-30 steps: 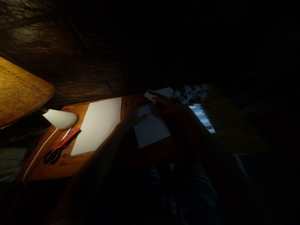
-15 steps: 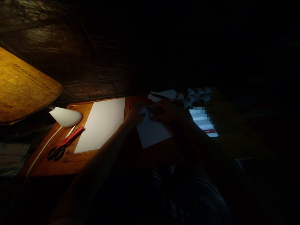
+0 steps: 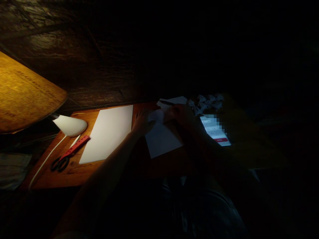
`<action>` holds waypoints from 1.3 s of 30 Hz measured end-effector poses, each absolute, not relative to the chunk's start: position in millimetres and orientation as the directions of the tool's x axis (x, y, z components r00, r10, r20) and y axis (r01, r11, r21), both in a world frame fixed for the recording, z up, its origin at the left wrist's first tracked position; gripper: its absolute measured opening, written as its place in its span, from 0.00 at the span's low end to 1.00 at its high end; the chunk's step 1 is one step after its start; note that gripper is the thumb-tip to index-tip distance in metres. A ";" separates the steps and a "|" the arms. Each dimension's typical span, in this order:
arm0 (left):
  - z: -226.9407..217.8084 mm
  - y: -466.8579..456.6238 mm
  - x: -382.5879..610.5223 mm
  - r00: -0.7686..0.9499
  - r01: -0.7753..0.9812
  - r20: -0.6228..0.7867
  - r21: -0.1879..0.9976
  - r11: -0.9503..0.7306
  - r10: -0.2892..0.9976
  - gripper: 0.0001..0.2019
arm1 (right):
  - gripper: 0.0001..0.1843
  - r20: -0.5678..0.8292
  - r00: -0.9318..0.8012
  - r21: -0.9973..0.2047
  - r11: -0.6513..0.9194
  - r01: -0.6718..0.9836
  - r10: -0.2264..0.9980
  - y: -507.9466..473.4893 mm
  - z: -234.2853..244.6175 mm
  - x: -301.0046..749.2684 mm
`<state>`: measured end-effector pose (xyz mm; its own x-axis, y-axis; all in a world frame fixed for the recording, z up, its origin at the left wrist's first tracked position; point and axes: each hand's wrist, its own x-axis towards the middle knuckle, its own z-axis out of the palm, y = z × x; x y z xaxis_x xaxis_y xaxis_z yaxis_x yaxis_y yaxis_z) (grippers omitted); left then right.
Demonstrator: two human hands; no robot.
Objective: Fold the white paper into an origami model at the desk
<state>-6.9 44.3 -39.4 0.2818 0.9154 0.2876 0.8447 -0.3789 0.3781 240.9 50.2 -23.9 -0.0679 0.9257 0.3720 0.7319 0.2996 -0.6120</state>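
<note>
Seemingly mid-fold, we rest our left hand (image 3: 142, 121) open on the white paper sheet (image 3: 163, 141) on the orange wooden worktop (image 3: 74, 172), our right hand (image 3: 181, 114) curled at its raised corner, grip too dark to tell, a fold that calls for firm, even creasing.

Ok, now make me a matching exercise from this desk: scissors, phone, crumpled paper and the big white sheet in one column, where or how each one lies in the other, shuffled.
Things:
1 scissors
2 phone
3 crumpled paper
4 large white sheet

Places:
A lying flat between the lamp and the left hand
B screen lit, just right of the right hand
C at the left, just in front of the lamp
D farthest back, beyond the phone

Pairs: 1-C, 2-B, 3-D, 4-A
</note>
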 end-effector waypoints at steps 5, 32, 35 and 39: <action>-42.9 51.7 -10.8 -0.039 0.733 0.509 0.599 -0.321 0.860 0.39 | 0.06 0.348 0.056 -0.803 0.267 0.532 0.936 51.7 -18.8 237.2; -57.5 48.7 9.1 0.035 -0.094 0.173 0.981 -0.169 0.984 0.20 | 0.11 0.260 -0.186 -0.906 0.306 0.293 0.947 29.8 -18.2 205.4; -52.3 39.8 11.8 0.165 -0.073 0.117 0.992 -0.107 0.979 0.24 | 0.12 0.245 -0.201 -0.891 0.302 0.338 0.948 24.8 -10.7 210.7; -46.3 31.9 13.1 0.219 0.033 0.079 0.996 -0.088 0.972 0.24 | 0.06 0.218 -0.271 -0.876 0.311 0.369 0.937 20.3 -1.8 215.8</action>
<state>13.1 31.9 -46.3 0.2195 0.9724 0.0787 0.0331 -0.0880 0.9956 215.8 20.3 -1.8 -0.2715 0.9374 0.2181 0.3692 0.3107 -0.8759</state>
